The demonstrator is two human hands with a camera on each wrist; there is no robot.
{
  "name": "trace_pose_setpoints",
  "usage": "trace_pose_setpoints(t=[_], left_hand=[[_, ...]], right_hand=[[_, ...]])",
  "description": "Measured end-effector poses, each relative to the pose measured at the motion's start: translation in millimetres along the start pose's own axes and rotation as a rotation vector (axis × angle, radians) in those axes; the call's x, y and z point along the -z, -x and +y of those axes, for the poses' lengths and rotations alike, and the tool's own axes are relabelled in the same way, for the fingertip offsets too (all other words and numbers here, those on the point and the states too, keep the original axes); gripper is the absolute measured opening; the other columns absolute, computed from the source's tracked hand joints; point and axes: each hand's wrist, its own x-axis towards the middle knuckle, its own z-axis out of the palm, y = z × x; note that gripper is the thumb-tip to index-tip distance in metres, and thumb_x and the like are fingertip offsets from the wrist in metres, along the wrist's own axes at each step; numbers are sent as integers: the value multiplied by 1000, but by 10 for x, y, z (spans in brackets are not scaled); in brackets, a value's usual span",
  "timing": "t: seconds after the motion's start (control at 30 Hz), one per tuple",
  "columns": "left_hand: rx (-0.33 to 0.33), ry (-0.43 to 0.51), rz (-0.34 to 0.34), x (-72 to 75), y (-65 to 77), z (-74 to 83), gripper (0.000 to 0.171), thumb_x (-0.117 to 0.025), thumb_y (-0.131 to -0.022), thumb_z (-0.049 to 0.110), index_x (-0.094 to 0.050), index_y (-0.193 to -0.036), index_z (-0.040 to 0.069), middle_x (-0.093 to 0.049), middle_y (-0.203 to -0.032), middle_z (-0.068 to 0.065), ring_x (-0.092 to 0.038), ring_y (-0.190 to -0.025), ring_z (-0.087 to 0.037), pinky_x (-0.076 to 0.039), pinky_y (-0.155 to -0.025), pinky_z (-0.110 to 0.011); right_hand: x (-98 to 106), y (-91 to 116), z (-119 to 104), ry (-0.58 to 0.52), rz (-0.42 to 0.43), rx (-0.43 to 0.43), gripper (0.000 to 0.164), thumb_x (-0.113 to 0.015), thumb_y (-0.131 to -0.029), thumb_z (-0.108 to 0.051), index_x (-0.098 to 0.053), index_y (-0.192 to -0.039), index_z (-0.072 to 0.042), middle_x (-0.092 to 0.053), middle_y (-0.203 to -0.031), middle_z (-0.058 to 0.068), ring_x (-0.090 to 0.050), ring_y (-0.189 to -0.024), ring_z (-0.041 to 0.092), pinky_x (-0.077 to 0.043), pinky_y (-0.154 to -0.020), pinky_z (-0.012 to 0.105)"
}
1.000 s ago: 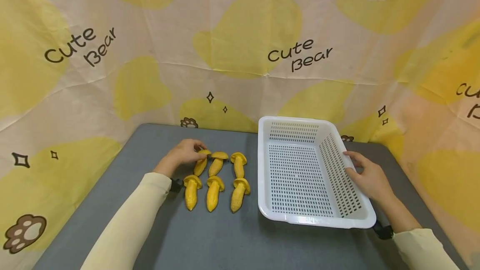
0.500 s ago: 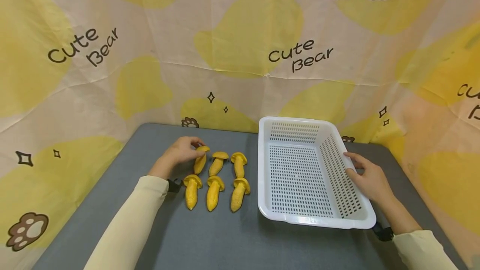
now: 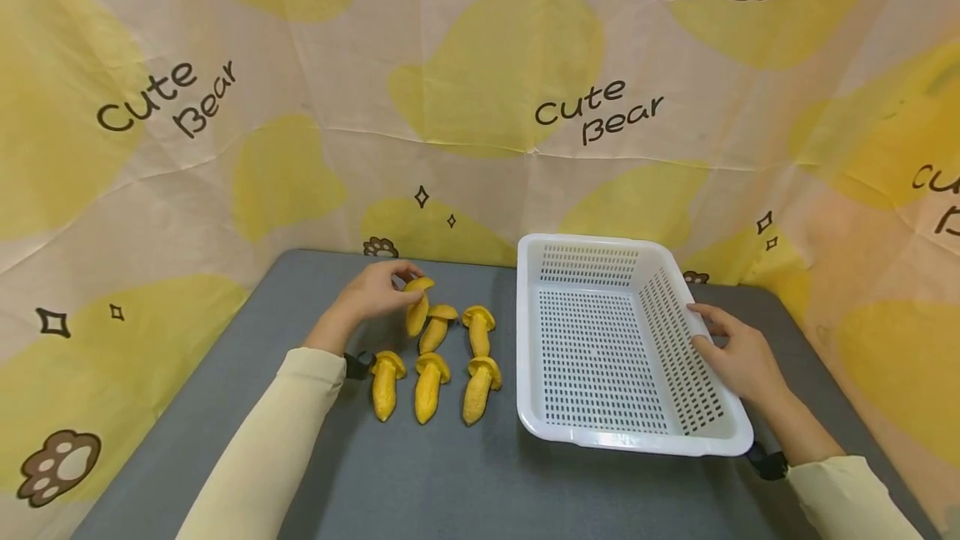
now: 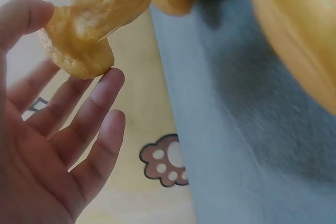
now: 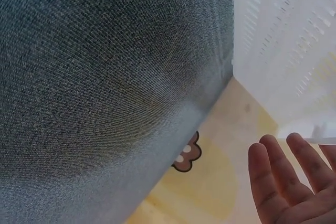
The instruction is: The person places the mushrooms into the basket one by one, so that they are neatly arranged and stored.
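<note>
My left hand (image 3: 377, 290) pinches a yellow mushroom (image 3: 417, 307) by its cap, thumb on one side and fingers on the other. In the left wrist view, its cap (image 4: 79, 51) lies between thumb and fingertips, the stem pointing away. Close beside it on the table stands another mushroom (image 3: 437, 328). At the right, my right hand (image 3: 738, 352) touches the rim of a white perforated plastic basket (image 3: 630, 442). In the right wrist view, the fingers (image 5: 286, 182) look relaxed and fairly straight near the basket's edge; the thumb is hidden there.
A further mushroom (image 3: 478, 330) lies in the back row. Three more form the front row: a left one (image 3: 384, 390), a middle one (image 3: 427, 390) and a right one (image 3: 477, 392). A printed cloth (image 3: 465, 107) hangs behind the grey table (image 3: 435, 482).
My left hand has raised the back-left mushroom off the table and carried it slightly to the right, towards its neighbour. The right hand and basket have stayed in place.
</note>
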Motion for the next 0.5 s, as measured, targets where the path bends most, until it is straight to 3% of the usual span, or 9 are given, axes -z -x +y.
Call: trace_pose_setpoints(t=[0.5], left_hand=[[-101,126,28,-84,-205,351,31,-64,-90,35,-62,-119,26,-61,-117,-3,-60,-97,-23,-51,-77,-39]], right_hand=[[-2,0,-6,15,-5,5,49,-47,-95,-22,-45,-141,-7,-59,-115,35,-67,-60,18,-52,-46,26]])
